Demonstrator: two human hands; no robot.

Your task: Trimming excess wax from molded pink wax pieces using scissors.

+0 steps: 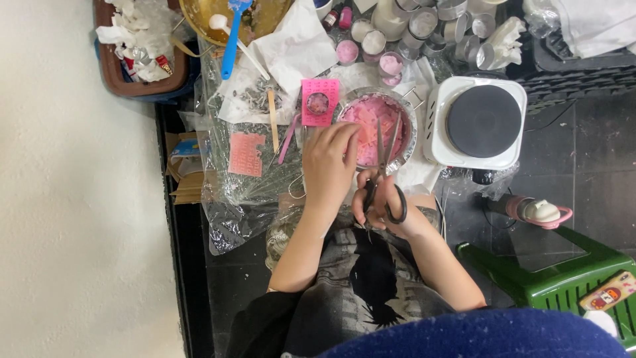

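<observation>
Pink wax (371, 126) fills a foil-lined bowl (409, 114) at the centre of the work area. The right hand (384, 209) has fingers through the black handles of the scissors (384, 169), grip closed on them, blades pointing away from the body and reaching over the bowl's near rim into the wax. The blades stand slightly apart. The left hand (328, 166) rests just left of the bowl, fingertips at its rim, apparently pinching a piece of wax to steady it against the blades; the exact grip is hidden by the fingers.

A hot plate (483, 122) stands just right of the bowl, close enough to move the bowl across. A pink mould (320, 101) lies touching the bowl's left edge, and a second mould (246, 154) lies further left on clear plastic sheet (232, 212), which covers the floor beneath the work. Small cups (371, 41) are grouped behind the bowl.
</observation>
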